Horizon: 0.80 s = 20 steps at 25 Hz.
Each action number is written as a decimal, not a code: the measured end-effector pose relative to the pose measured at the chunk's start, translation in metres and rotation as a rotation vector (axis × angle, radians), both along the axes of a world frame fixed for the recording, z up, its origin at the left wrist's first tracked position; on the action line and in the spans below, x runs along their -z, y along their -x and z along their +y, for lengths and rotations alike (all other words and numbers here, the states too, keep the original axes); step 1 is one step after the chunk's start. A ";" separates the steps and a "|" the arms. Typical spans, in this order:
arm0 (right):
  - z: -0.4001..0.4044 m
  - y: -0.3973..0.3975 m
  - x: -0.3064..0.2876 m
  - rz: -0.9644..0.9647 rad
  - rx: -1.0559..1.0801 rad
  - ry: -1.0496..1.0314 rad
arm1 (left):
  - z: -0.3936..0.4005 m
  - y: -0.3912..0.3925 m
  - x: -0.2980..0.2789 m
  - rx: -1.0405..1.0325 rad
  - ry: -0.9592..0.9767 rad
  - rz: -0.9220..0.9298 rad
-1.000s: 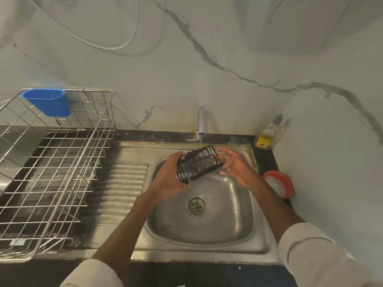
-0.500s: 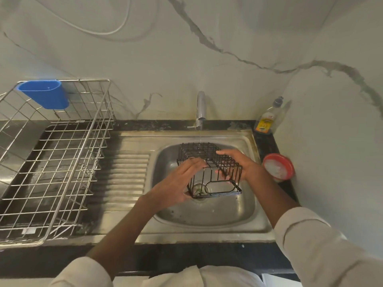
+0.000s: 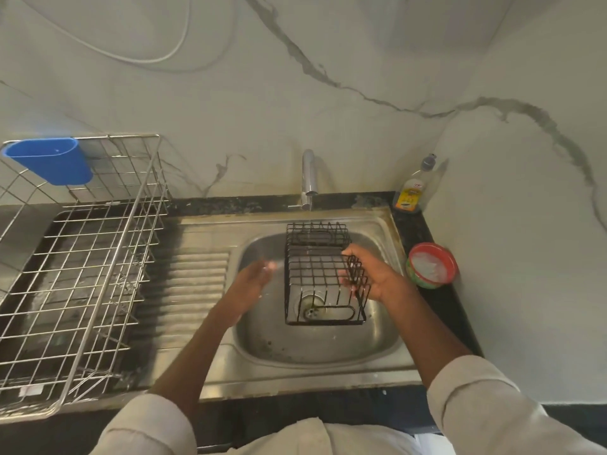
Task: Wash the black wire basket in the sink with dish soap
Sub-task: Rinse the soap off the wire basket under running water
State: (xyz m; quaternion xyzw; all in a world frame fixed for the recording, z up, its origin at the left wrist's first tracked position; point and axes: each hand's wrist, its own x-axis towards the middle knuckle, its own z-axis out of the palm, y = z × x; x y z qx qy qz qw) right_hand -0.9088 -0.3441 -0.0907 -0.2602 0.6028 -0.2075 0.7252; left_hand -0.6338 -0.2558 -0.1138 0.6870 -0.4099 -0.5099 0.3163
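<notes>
- Basket (image 3: 320, 274), black wire, held over sink (image 3: 328, 343); nothing inside it.
- Right hand (image 3: 371, 277) fingers hooked through basket's side.
- Left hand (image 3: 253, 280) apart, fingers loose, blurred.
- Red bowl (image 3: 431, 265) holds white contents.

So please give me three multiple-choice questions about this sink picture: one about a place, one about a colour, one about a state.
1. Where does the dish soap bottle with the yellow label stand?
A. on the counter corner right of the tap
B. inside the drying rack
C. in the sink bowl

2. What colour is the plastic cup hung on the silver wire drying rack?
A. red
B. blue
C. green

3. Which hand holds the black wire basket?
A. the left hand
B. both hands
C. the right hand

Answers: 1 A, it stands against the wall by the tap; 2 B, it is plainly blue; 3 C, the right hand has a grip on its side, the left hand is apart.
</notes>
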 end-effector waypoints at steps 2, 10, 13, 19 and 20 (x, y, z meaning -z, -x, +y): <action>0.001 -0.014 -0.004 0.070 -0.090 0.053 | -0.012 0.000 -0.008 -0.094 -0.157 0.286; 0.011 -0.031 0.010 0.082 -0.058 0.263 | -0.035 0.015 -0.011 -0.174 -0.191 0.375; 0.017 -0.008 0.021 0.087 0.065 0.256 | -0.045 0.034 -0.010 -0.117 -0.142 0.356; 0.016 -0.010 0.016 0.072 -0.007 0.284 | -0.053 0.033 -0.009 -0.073 -0.097 0.291; 0.012 -0.018 0.014 0.097 -0.055 0.305 | -0.053 0.027 -0.009 -0.073 -0.074 0.279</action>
